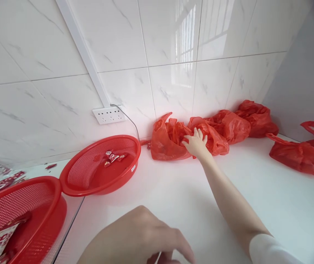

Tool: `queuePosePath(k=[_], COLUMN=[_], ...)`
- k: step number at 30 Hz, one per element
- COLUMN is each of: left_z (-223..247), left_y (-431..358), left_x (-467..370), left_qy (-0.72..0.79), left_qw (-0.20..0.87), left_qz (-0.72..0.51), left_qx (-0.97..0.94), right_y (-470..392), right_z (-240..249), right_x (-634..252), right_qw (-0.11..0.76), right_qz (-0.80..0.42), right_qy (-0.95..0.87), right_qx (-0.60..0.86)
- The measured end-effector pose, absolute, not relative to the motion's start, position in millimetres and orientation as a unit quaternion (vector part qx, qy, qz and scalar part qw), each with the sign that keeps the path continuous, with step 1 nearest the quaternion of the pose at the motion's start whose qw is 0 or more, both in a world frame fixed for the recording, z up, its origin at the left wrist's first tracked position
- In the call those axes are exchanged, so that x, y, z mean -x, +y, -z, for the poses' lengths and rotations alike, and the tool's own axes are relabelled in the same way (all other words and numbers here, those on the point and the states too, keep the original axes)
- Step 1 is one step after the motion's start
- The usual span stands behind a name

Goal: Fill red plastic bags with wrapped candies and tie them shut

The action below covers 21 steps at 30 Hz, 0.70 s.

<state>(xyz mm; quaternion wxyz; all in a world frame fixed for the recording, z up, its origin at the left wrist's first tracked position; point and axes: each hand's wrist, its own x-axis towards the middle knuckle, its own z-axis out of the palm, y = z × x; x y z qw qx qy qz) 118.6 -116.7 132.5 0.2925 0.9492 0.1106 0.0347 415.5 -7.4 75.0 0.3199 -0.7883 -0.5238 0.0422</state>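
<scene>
My right hand (196,144) reaches out to the red plastic bags along the wall, its fingers spread. Its fingertips lie at the border between a crumpled, open-topped red bag (166,141) on the left and a second red plastic bag (217,141) on the right. Whether they press on the plastic cannot be made out. Close to the camera, my left hand (143,234) hovers over the white tabletop (200,209) with its fingers loosely bent and apart. Nothing shows in it, though its fingertips are partly cut off by the bottom edge.
More red bags (255,119) continue along the wall, and a tied one (301,156) lies at right. Two red mesh baskets (99,189) (55,212) stand at left, with small red-and-white packets (113,157) inside. A power socket (109,115) with a grey cable is on the tiled wall.
</scene>
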Motion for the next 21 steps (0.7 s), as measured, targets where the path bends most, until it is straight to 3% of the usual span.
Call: queuePosePath(k=[4,9,12,14,18,21], left_z=[-145,-142,-138,-137,-136,-135], left_y=[-110,-103,-104,-106,-108,-108], left_x=[-133,-139,-140,-141,-141,-140], left_qy=[0.142,0.162,0.175,0.181,0.188,0.196], left_qw=[0.271,0.251,0.244,0.244,0.248,0.244], left_qz=[0.013,0.017,0.012,0.017,0.021,0.013], left_qx=[-0.952,-0.954,-0.954,-0.953,-0.95,-0.949], right_y=[1,-27,-36,-34,-18,-9], right_z=[-61,-82,-93,-92,-74,-64], right_x=[-427,-428,-415,-405,-392,-392], right_qw=[0.332,0.337,0.411,0.436,0.286,0.259], right_qz=[-0.007,0.087,0.139,0.083,-0.099,-0.1], right_qy=[-0.529,-0.505,-0.511,-0.575,-0.658,-0.639], right_qx=[0.781,0.79,0.742,0.687,0.689,0.717])
